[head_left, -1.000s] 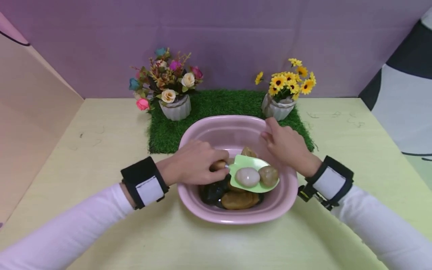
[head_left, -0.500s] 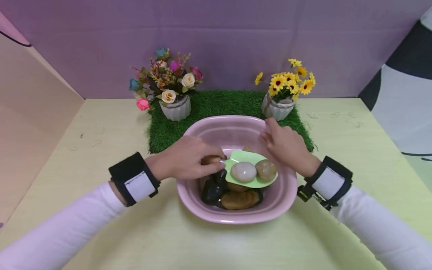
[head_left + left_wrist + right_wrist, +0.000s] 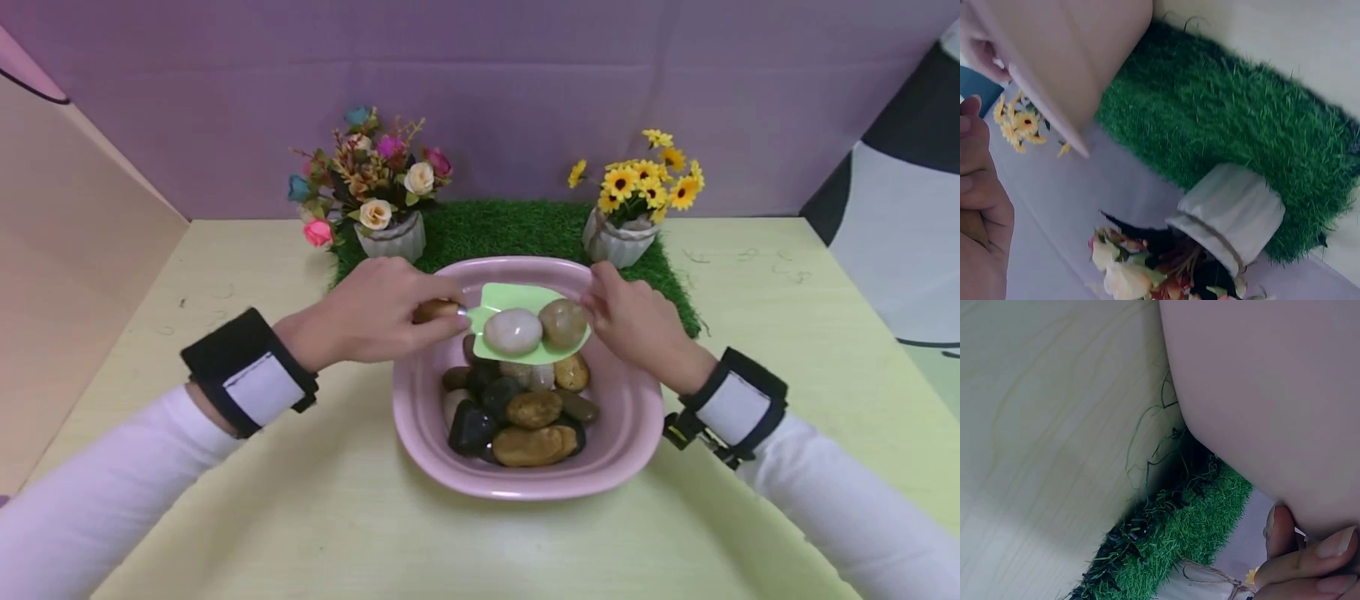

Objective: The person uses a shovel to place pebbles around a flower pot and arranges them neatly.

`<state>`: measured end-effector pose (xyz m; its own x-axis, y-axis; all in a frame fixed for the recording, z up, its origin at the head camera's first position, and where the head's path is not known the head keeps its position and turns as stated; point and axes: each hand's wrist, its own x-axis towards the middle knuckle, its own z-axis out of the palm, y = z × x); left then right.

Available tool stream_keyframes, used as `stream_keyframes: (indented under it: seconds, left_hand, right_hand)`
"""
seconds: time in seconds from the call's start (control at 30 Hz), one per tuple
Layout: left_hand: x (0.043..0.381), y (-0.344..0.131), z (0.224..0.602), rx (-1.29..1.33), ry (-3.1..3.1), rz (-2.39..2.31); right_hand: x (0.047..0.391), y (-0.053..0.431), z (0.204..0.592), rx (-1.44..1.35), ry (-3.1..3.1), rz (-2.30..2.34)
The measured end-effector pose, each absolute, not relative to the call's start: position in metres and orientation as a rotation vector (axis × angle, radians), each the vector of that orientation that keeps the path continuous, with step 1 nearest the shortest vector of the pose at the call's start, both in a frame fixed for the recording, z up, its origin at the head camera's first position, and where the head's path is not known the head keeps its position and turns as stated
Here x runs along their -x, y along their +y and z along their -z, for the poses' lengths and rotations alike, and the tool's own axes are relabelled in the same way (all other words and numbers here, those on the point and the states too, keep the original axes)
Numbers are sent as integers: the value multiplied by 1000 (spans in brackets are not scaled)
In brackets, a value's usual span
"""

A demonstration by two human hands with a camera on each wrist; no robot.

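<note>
My left hand [image 3: 375,310] grips the wooden handle [image 3: 437,312] of a small light-green shovel [image 3: 517,295]. Side by side on its blade lie a whitish stone [image 3: 512,332] and a tan stone [image 3: 563,324]. The blade is over the far half of a pink basin [image 3: 525,487], its tip pointing right. Wet stones [image 3: 534,409], black, brown and pale, are piled in the basin. At the basin's far right rim, my right hand [image 3: 641,325] holds the edge, its fingers [image 3: 1297,565] curled over it in the right wrist view.
Behind the basin lies a green artificial grass mat [image 3: 498,225]. On it stand a pot of mixed flowers [image 3: 392,239] at left and a pot of yellow flowers [image 3: 618,237] at right. A purple backdrop [image 3: 495,100] rises behind the pale wooden table [image 3: 330,517].
My left hand has moved left and away from me, raising the shovel with its two stones and uncovering the stones in the basin. My right hand keeps its place on the rim.
</note>
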<state>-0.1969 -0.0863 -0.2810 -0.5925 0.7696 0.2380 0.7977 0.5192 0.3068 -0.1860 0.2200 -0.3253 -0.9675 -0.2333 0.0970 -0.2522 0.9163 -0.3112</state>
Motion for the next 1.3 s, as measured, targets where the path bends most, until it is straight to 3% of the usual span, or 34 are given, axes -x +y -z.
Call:
stream_keyframes:
  seconds: [0.5, 0.8, 1.3]
  left_hand:
    - [217, -118, 277, 1231, -2719, 549]
    - [225, -140, 272, 995, -2854, 580]
    - [241, -182, 283, 897, -2892, 570]
  right_hand:
    - [186, 220, 322, -373, -3030, -534]
    - [185, 221, 323, -376, -3039, -540]
    - [186, 221, 323, -387, -3048, -558]
